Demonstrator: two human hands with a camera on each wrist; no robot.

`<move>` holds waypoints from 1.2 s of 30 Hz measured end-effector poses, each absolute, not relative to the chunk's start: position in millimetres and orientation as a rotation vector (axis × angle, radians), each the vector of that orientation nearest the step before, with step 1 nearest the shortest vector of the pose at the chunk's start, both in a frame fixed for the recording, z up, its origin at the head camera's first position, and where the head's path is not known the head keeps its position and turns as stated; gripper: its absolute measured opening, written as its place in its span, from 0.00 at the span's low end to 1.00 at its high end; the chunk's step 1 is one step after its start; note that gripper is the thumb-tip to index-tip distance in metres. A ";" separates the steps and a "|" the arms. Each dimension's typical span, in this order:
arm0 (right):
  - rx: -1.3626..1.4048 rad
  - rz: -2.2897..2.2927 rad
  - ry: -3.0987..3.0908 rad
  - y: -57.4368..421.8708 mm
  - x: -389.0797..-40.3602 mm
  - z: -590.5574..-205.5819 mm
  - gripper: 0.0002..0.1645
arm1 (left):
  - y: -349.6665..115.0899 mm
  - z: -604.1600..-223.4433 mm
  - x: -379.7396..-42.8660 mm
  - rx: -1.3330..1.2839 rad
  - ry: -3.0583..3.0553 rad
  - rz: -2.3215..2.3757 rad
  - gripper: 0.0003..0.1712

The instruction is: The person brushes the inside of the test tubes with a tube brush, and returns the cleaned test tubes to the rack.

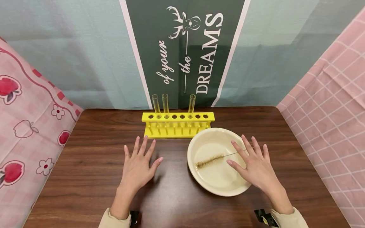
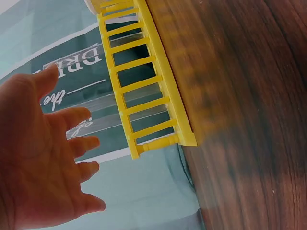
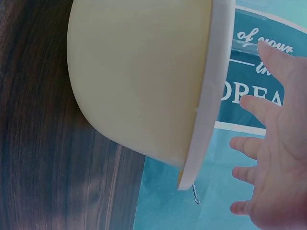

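Note:
My left hand [image 1: 138,169] is held over the table with its fingers spread and nothing in it, in front of the left end of a yellow test tube rack [image 1: 168,137]. Three clear test tubes stand upright in the rack: two side by side at the left [image 1: 156,104] and one right of the middle [image 1: 192,104]. A cream basin [image 1: 222,182] stands right of centre. In it lies a test tube brush [image 1: 210,161], its wire handle leading under my right hand [image 1: 256,167]. That hand spreads its fingers over the basin's right side, holding nothing. The brush's wire loop [image 3: 196,196] pokes past the rim.
The dark wooden table [image 1: 94,164] runs back to a hanging cloth [image 1: 99,63] with printed words and a deer head. Pink patterned cloth [image 1: 28,126] borders the left side, and pink checked cloth [image 1: 336,110] the right. The basin's back-left rim sits close to the rack's right end.

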State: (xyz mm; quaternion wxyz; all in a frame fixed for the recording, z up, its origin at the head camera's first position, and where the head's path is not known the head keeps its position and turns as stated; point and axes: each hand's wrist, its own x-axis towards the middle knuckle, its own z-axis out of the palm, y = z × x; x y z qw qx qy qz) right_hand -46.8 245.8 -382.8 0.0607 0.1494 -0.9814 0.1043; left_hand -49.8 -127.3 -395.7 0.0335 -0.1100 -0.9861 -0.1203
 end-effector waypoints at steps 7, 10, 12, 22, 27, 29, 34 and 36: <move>0.439 0.328 -2.992 248.8 -47.6 -379.4 0.42 | -125.8 -398.7 -50.4 -0.360 -3.076 -0.473 0.37; 0.419 0.357 -2.990 253.1 -48.8 -375.8 0.42 | -124.4 -400.9 -50.4 -0.370 -3.089 -0.535 0.37; 0.405 0.384 -2.971 257.5 -49.8 -373.4 0.42 | -123.1 -402.0 -50.8 -0.377 -3.095 -0.571 0.36; 0.208 0.766 -2.760 288.3 -55.0 -367.5 0.26 | -103.4 -401.9 -57.7 -0.384 -3.080 -0.846 0.30; -0.030 0.857 -2.797 303.8 -57.6 -369.0 0.22 | -87.2 -403.0 -61.9 -0.395 -3.029 -1.045 0.24; -0.090 0.882 -2.815 309.6 -59.3 -370.8 0.22 | -80.9 -404.0 -64.0 -0.427 -3.006 -1.111 0.21; -0.150 0.957 -2.859 320.7 -64.2 -377.3 0.23 | -67.9 -406.4 -66.9 -0.494 -2.956 -1.217 0.16; -0.168 1.020 -2.874 323.1 -66.1 -378.8 0.24 | -64.1 -407.7 -67.5 -0.508 -2.946 -1.241 0.14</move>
